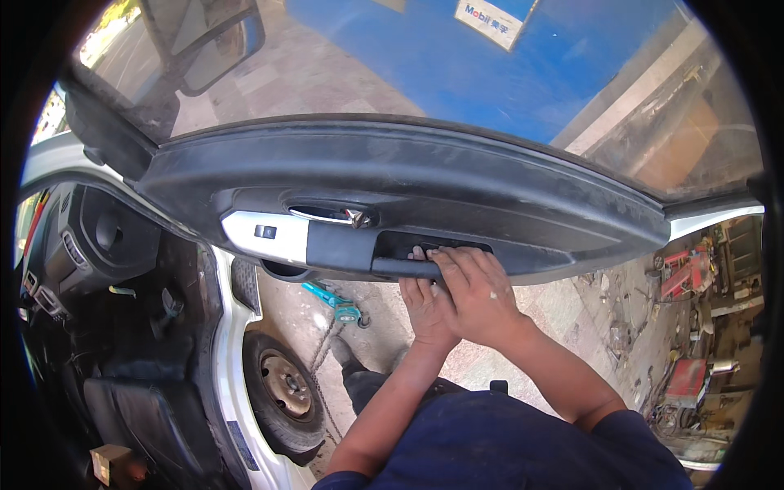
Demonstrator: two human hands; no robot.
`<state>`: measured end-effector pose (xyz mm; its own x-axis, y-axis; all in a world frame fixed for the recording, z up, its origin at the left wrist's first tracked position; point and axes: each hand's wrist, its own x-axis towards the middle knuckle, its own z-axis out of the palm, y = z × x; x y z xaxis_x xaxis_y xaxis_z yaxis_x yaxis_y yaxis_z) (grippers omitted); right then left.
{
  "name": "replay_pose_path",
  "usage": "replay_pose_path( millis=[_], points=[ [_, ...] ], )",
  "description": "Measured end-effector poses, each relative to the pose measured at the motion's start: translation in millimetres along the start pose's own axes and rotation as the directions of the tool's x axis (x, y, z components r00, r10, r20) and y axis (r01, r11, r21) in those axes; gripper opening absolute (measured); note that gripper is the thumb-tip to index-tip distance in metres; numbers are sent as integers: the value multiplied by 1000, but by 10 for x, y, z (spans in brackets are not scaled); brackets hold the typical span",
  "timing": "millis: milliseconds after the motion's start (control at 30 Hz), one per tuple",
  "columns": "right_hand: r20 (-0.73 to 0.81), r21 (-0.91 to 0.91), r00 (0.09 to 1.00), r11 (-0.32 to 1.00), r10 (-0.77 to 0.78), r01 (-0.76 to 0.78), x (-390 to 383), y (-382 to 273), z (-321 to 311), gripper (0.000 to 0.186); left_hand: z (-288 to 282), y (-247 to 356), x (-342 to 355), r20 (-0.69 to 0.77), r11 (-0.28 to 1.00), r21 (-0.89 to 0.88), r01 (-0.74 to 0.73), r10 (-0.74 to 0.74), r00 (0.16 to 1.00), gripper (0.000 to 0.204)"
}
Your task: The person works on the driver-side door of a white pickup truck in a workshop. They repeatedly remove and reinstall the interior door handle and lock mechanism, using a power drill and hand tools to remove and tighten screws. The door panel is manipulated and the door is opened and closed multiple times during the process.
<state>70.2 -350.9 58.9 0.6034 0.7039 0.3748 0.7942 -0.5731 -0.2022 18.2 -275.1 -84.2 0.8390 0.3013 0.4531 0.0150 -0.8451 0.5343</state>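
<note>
- On the blue wall [384,49], at the far side behind the window glass, there is a white sign [494,20] with printed lettering; a dark blue label [243,445] is on the near part of the white door sill [233,359], its print too small to read.
- The black door panel [408,159] looks dusty. It carries a chrome inner handle [331,214] and, at left, a window switch [265,232] in a silver plate.
- The door pull [396,267] is on the near edge of this panel, right of the switch.
- The right hand [482,294] has its fingers bent over the pull and holds it.
- The left hand [429,310] touches the pull's near edge, partly under the right; I cannot tell how tightly it is closed.
- The floor [572,318] is of pale tiles, with red equipment [686,273] at far right.
- Between the door and the sill is a gap, where a teal tool [335,304] lies near a wheel [282,384].
- A stretch of tiles separates the right forearm from the red equipment.
</note>
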Motion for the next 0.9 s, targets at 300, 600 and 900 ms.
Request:
replay_pose_path(
  millis=[300,600,900],
  points=[
    [74,-21,986,989,147,-146,93,-104,62,51,49,-8,-21,-39,999,32,-12,13,999,82],
    [27,0,994,994,106,-106,46,-47,117,54,118,-48,-27,-147,999,-33,-40,35,989,80],
    [17,-52,996,995,86,-85,95,-106,69,50,17,-57,-23,-55,999,25,-39,40,998,77]
  ],
)
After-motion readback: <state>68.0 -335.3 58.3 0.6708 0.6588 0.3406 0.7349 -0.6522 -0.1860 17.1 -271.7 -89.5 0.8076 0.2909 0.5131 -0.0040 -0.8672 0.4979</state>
